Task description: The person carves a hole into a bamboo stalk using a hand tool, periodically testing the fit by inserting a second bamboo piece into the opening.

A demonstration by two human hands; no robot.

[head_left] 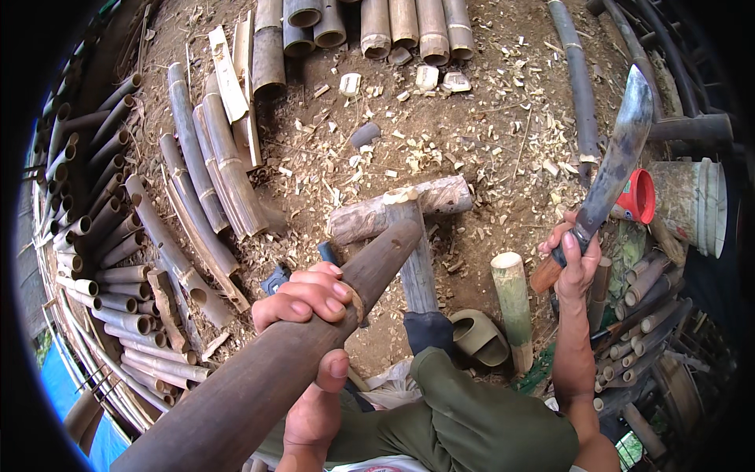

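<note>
1. My left hand [311,315] is wrapped closed around a long dark bamboo pole [291,354], fingers over the top and thumb beneath, near the pole's tapered far end.
2. The pole runs diagonally from the lower left up to its tip, which rests against a pale chopping block [413,236] standing in the dirt.
3. My right hand [572,256] is closed in a fist on the wooden handle of a large chopping knife [609,173]; the blade points up and to the right, raised well clear of the pole.
4. A short green bamboo stub [513,303] stands upright between the block and my right hand.
5. A log [393,208] lies across the ground just behind the block.
6. Cut bamboo lengths [141,259] are piled to the left, and pale wood chips [472,134] litter the ground beyond.
7. A red cup [641,195] sits just right of the blade.
</note>
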